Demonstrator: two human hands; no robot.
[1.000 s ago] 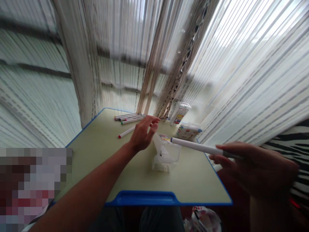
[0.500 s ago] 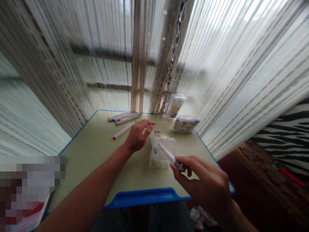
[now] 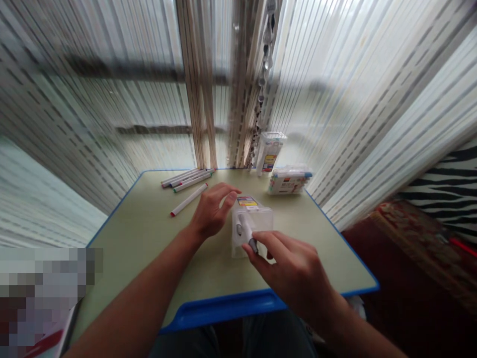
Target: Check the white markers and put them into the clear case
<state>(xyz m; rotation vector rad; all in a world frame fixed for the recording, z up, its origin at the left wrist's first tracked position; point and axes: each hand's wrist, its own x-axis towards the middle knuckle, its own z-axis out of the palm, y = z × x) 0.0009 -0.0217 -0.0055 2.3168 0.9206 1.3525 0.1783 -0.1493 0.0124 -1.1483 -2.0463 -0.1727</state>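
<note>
A clear plastic marker case (image 3: 263, 221) lies on the table, its open end facing me and a coloured label on its upper side. One grey-ended marker (image 3: 239, 229) is inside, at the left. My right hand (image 3: 288, 261) pinches a white marker (image 3: 249, 229) by its grey end, with the far part of the barrel inside the opening. At the case's far left edge, my left hand (image 3: 214, 211) grips with bent fingers and thumb; the exact contact is partly hidden. Left of that hand lies a marker with red ends (image 3: 189, 200).
Several white markers (image 3: 190, 178) lie together at the back left. An upright clear case (image 3: 270, 154) and a filled marker set (image 3: 288, 181) stand at the back right. The table (image 3: 137, 238) has a blue rim and front tray (image 3: 227, 306). Sheer curtains hang behind.
My right hand has moved left and forward, bringing the marker's tip from in front of the case into its opening. My left hand has stayed at the case. The view has shifted slightly.
</note>
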